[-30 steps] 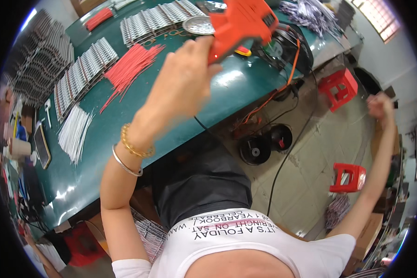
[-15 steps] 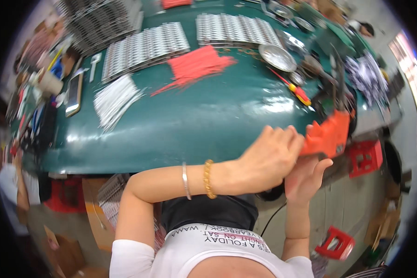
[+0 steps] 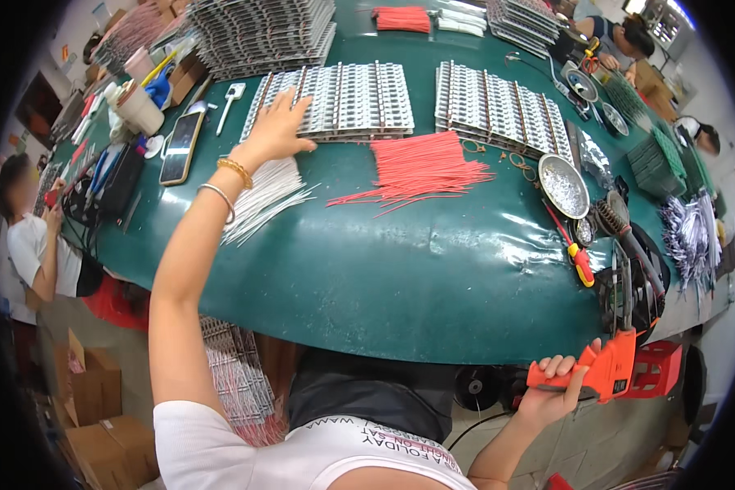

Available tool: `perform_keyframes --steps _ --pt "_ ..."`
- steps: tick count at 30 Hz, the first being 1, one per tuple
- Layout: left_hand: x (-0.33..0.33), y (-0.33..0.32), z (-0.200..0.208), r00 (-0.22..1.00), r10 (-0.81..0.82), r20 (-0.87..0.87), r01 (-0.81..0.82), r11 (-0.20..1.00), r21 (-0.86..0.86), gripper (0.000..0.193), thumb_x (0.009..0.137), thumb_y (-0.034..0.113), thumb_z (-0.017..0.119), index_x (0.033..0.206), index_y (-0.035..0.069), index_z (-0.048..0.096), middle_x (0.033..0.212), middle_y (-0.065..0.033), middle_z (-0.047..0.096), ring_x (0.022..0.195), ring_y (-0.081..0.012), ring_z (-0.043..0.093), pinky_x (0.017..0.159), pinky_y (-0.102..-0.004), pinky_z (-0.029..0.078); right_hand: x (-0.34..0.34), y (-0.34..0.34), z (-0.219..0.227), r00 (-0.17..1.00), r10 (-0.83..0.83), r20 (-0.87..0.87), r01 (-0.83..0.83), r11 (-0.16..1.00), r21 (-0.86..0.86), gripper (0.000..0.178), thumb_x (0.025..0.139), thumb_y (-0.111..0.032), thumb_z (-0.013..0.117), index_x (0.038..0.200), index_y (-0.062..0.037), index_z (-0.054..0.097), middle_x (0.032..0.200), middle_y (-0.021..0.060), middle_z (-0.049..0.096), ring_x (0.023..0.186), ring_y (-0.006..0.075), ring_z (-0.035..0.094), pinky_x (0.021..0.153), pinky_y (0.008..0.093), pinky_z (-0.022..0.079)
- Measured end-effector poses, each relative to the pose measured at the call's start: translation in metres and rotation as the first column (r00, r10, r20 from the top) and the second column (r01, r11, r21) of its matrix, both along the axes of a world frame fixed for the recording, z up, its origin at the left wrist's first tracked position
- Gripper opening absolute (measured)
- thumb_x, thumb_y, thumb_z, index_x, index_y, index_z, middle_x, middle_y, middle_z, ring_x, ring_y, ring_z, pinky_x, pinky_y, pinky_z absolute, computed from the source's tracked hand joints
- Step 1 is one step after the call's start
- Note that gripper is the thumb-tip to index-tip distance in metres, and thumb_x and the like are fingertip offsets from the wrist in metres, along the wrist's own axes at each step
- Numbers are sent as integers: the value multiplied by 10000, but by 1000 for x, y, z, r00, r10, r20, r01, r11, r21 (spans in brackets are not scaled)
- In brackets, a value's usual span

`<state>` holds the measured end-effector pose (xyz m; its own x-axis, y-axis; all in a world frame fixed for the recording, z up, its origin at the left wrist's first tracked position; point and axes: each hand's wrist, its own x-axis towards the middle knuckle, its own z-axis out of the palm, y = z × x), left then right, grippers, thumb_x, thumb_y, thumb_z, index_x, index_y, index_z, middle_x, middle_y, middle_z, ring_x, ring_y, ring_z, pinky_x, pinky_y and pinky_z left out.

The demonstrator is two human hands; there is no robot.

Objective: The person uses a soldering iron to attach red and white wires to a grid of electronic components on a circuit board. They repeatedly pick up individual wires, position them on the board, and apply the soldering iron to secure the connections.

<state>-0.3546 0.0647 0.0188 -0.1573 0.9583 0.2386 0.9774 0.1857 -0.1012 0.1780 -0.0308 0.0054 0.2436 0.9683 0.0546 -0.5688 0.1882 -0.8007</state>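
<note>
My left hand is stretched forward over the near left part of a flat panel with rows of small silver-white pieces. Its fingers are spread and hold nothing; I cannot tell whether they touch the panel. Just below that wrist lies a bundle of white wires. Red wires lie in a loose pile to its right. Beyond the table's near right edge, my right hand grips an orange soldering gun, whose metal end points away from me.
A similar panel lies right of the first, with a tall panel stack behind. At right are a round metal dish, a red-yellow screwdriver and a brush. A phone lies at left. Other people sit around the table.
My left hand has moved from beside the right hand, far left and forward to the panel, its fingers spreading. My right hand still grips the soldering gun. The whole view has shifted.
</note>
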Motion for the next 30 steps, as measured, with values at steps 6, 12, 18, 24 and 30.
perform_keyframes --steps 6,12,18,24,30 --pt "-3 24 5 970 -220 104 233 962 -140 539 727 107 742 1231 66 554 1118 -161 560 1039 -354 576 880 -420 483 13 -9 5 995 -94 40 93 995 21 495 1031 -211 437 1474 -48 287 666 -6 402 574 100 391 604 275 408" --pt "-2 19 4 876 -479 -48 482 869 114 509 694 -71 601 1185 62 591 982 -150 536 885 -345 548 806 -420 463 25 -11 -6 999 -10 30 6 992 129 492 1034 -179 433 1477 -35 276 614 -19 349 519 80 346 555 253 388" --pt "2 20 17 889 -452 -78 458 871 176 525 716 -107 561 1202 89 599 957 -146 528 897 -326 542 788 -399 463 29 -18 -16 997 -19 78 6 987 159 480 1030 -159 423 1470 -19 287 575 -20 357 484 80 345 542 252 389" --pt "72 -35 57 850 -455 -266 525 776 350 531 745 -80 553 1223 141 621 906 -103 513 847 -290 530 743 -382 446 51 -34 -18 986 -86 145 51 972 230 490 1018 -151 432 1461 2 292 578 -21 368 496 82 356 545 254 390" --pt "233 -159 59 793 -608 28 584 774 245 484 769 86 607 1253 98 634 896 -78 462 851 -252 497 746 -369 414 70 -41 -10 988 -86 127 46 956 289 506 1006 -143 457 1459 7 288 727 20 451 530 89 381 567 267 408"
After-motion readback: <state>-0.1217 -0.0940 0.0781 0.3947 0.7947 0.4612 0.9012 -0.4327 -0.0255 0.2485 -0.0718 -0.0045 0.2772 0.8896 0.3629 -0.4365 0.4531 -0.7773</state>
